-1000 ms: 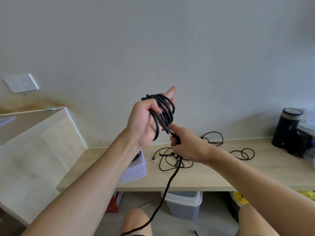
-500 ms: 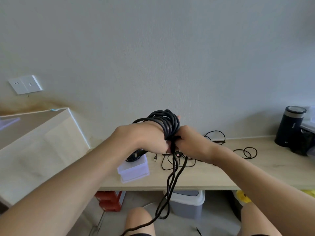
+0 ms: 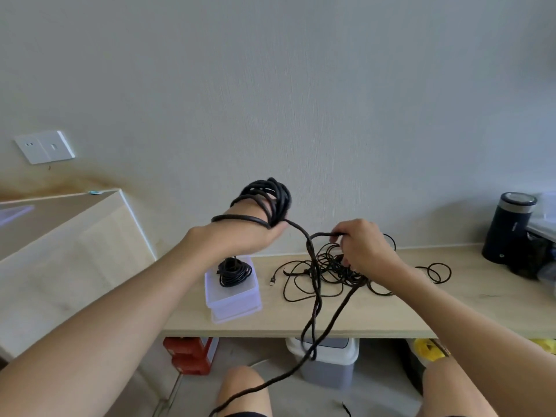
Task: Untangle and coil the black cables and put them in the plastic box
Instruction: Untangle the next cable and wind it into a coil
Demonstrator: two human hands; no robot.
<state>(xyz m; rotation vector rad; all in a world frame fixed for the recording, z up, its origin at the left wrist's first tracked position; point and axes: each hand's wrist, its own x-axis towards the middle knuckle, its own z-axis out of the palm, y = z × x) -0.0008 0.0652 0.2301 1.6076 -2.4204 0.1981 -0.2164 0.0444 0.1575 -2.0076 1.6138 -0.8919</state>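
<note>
A thick black cable [image 3: 272, 200] is wound in several loops around my left hand [image 3: 249, 233], which is raised above the desk. Its free length runs right to my right hand [image 3: 361, 245], which pinches it, then hangs down past the desk edge toward the floor. A clear plastic box [image 3: 231, 296] stands on the desk below my left hand with one coiled black cable [image 3: 233, 272] inside. A tangle of thin black cables [image 3: 319, 275] lies on the desk under my right hand, and a small loop [image 3: 436, 272] lies further right.
A dark cylindrical appliance [image 3: 508, 227] and other items stand at the desk's right end. A light wooden cabinet [image 3: 60, 251] sits to the left. Under the desk are a grey bin [image 3: 328, 365], red boxes [image 3: 189, 356] and a yellow object [image 3: 427, 350]. My knees show at the bottom.
My hands have parted: the right hand moved right, drawing out a stretch of the thick cable. The left hand stays wrapped in the coil, and the plastic box with its coil is now uncovered.
</note>
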